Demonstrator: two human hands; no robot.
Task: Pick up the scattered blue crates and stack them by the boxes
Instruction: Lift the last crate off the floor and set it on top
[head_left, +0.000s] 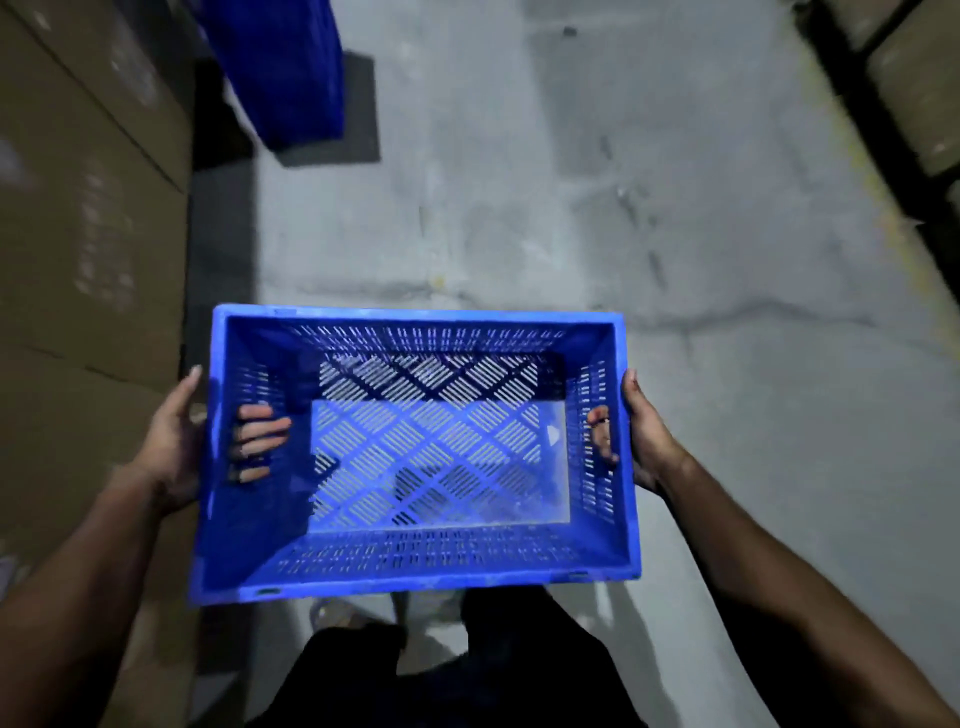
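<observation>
I carry an empty blue slotted crate (415, 566) in front of my body, above the floor. My left hand (174, 447) grips its left end, with the fingers curled through the handle slot and showing inside the crate. My right hand (641, 431) grips the right end the same way, fingertips poking through the handle opening. A stack of blue crates (280, 67) stands ahead at the upper left, beside tall cardboard boxes (88, 208).
Cardboard boxes line the whole left side. More boxes on a dark rack (914, 88) run along the upper right. Grey concrete floor (571, 182) stretches ahead between them. A dark mat (337, 150) lies under the crate stack. My legs show below the crate.
</observation>
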